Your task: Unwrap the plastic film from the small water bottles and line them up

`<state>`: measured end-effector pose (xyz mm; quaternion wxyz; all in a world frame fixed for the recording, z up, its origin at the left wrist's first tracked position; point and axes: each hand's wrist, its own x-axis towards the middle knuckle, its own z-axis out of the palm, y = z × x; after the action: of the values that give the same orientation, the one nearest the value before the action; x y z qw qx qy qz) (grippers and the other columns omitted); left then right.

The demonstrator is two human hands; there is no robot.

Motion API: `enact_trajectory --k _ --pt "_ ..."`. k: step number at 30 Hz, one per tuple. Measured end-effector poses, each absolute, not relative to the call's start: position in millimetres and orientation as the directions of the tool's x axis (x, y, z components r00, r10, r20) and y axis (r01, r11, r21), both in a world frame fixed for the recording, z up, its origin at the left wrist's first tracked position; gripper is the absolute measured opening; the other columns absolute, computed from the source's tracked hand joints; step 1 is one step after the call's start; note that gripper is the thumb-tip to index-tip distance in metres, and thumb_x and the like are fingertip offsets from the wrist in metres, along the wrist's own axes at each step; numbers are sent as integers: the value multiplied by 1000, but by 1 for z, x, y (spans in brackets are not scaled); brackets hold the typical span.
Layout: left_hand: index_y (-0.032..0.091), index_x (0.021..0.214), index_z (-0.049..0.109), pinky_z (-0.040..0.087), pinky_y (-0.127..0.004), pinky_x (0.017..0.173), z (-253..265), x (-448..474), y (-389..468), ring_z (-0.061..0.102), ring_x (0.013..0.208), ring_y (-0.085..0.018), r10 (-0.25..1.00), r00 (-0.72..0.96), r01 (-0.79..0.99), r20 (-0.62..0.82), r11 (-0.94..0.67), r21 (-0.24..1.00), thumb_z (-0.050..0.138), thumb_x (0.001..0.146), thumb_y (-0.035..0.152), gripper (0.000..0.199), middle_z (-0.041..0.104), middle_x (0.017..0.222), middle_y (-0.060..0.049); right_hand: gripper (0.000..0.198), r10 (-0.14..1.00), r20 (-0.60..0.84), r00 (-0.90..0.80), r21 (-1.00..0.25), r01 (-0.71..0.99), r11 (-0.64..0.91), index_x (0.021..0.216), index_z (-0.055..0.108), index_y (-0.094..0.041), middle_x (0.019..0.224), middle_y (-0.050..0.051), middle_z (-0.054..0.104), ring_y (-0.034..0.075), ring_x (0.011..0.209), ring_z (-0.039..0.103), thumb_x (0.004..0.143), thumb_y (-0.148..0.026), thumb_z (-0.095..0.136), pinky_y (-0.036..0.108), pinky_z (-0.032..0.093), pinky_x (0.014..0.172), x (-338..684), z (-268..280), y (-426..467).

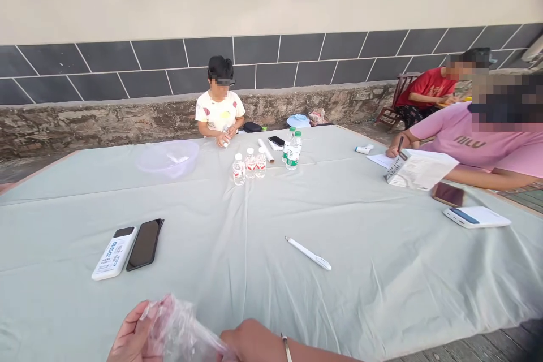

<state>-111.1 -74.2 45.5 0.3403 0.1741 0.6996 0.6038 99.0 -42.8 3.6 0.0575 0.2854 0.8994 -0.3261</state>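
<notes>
A clear, crinkled plastic bag [180, 331] is stretched between my hands at the table's near edge. The fingers of my left hand [133, 334] pinch the bag's left side, and thin film covers part of them. My right hand [250, 342] is closed at the bag's right end, its fingertips mostly hidden below the picture. A bracelet [287, 348] circles my right wrist. Beyond the bag, a white pen [308, 253] lies on the cloth to the right, while a white power bank [114, 253] and a black phone [145, 244] lie to the left.
Several bottles, including a red-labelled bottle [239, 169] and a green-capped bottle [293, 151], stand mid-table. A translucent basin [169, 161] sits back left. Right are a white box [419, 169], a phone [448, 194] and another power bank [477, 216]. People sit across and at the right, one writing.
</notes>
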Motion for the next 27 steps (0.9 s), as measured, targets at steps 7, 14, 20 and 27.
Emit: enact_trajectory --k 7,14,20,27 --pt "20 58 58 45 -24 52 27 -66 -89 52 53 -13 956 -142 123 -258 276 953 66 60 65 46 55 53 2 31 667 109 -737 -574 501 648 81 58 -20 70 0 63 12 61 55 93 -41 38 22 33 56 131 65 -36" --pt "21 77 63 50 -27 62 37 -52 -93 57 65 -15 951 -187 -235 -246 200 951 75 57 58 44 61 70 0 31 825 -6 -566 -837 454 305 78 57 -19 65 -1 54 9 56 43 91 -41 40 20 31 54 107 35 -54" --pt "25 74 74 51 -35 79 23 -43 -106 59 95 -24 924 -243 512 293 -135 849 57 78 49 30 63 102 -10 17 721 -215 -658 -953 -21 -304 82 61 -19 65 -5 48 9 62 48 75 -33 63 23 41 64 92 41 -69" --pt "27 87 74 52 -32 85 11 -46 -101 62 105 -22 956 -102 466 274 -198 863 45 88 41 31 64 119 -8 62 636 -300 -711 -669 -319 -671 128 50 -24 98 3 57 13 85 57 71 -38 70 31 45 81 106 52 -58"
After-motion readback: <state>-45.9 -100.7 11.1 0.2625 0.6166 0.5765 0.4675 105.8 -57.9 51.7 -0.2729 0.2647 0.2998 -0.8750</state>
